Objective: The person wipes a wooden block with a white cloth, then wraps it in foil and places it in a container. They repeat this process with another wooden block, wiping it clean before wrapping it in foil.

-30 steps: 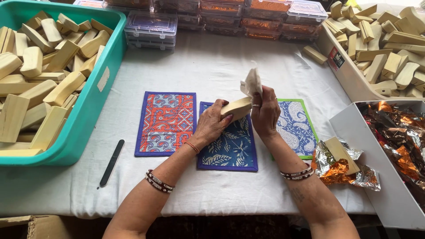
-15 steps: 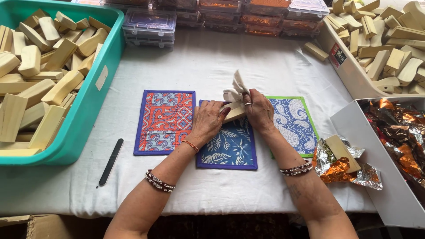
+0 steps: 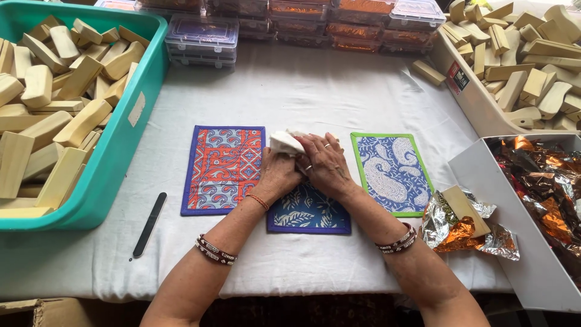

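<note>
Nearest, both forearms reach in from the bottom edge, beaded bracelets at each wrist. Left hand (image 3: 279, 175) and right hand (image 3: 327, 165) meet over the dark blue leaf-print mat (image 3: 308, 212), fingers curled narrow and pressed together around a white paper-wrapped piece (image 3: 284, 143); only the crumpled paper top shows above the left hand, the rest is hidden between the palms.

Judgement on handling: the paper looks thin, soft and easily torn; the piece inside appears stiff and light, like the blocks around. Best hold seems to be on the firm long sides, not on the loose paper folds.

Beside the hands: red-and-blue patterned mat (image 3: 223, 169) to the left, touching the dark blue one; green-bordered paisley mat (image 3: 392, 172) to the right. A black nail file (image 3: 149, 223) lies near the teal bin (image 3: 124, 145), which is full of pale wooden blocks. At right, one block sits on crumpled silver-orange foil (image 3: 466, 227), next to a white tray (image 3: 514, 206) of more foil.

Farther back: clear plastic boxes (image 3: 203, 37) stacked along the table's far edge, and a second bin of wooden blocks (image 3: 520, 66) at far right.
</note>
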